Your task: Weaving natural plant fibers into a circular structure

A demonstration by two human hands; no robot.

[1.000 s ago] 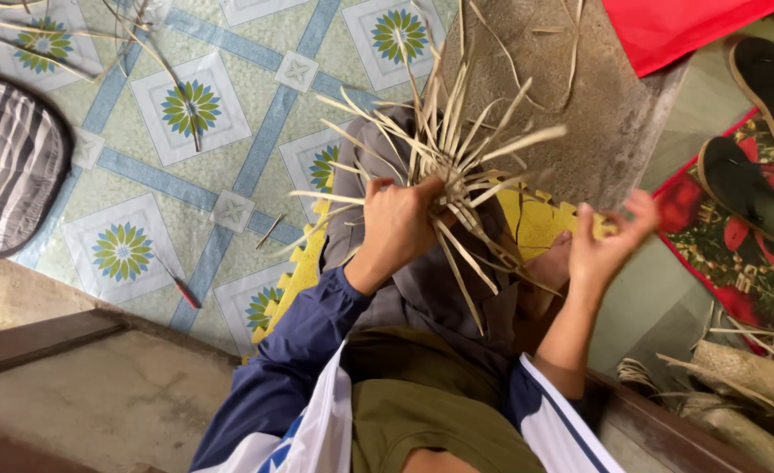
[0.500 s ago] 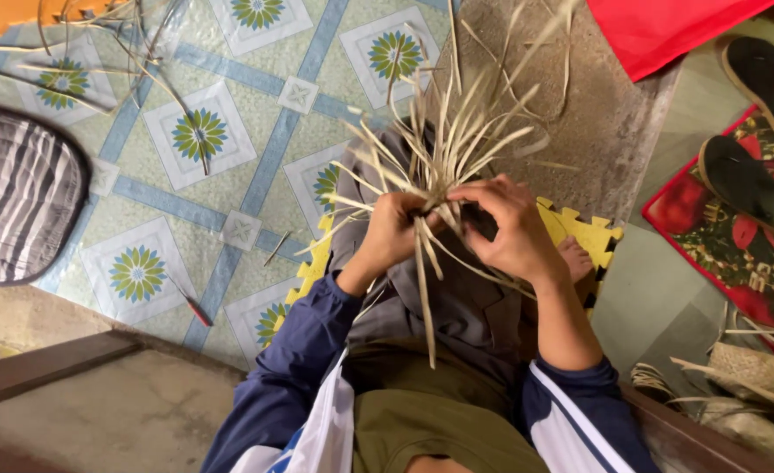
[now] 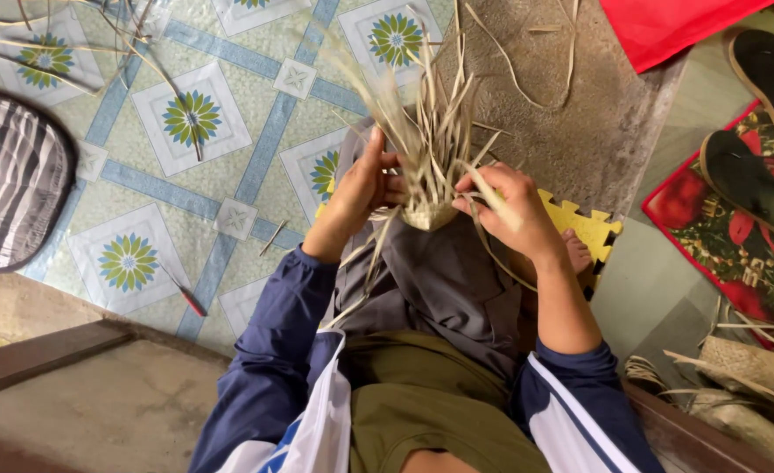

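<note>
A small woven piece of pale straw strips (image 3: 429,166) sits over my raised knee, its loose ends fanning up and outward. My left hand (image 3: 362,186) grips its left side, fingers wrapped on the strips. On the right side, my right hand (image 3: 510,210) pinches a strip at the woven base. Both forearms wear dark blue sleeves, and grey trousers (image 3: 439,280) lie under the work.
Patterned floor mat (image 3: 194,131) with loose straw strips at the upper left. A striped grey cushion (image 3: 10,175) lies at left. A yellow foam tile (image 3: 580,223) is under my foot. Black sandals (image 3: 755,175) rest on a red mat at right; bundled straw (image 3: 746,368) at lower right.
My right hand came in from the right and took hold of the straw work. The strips have gathered more upright between both hands.
</note>
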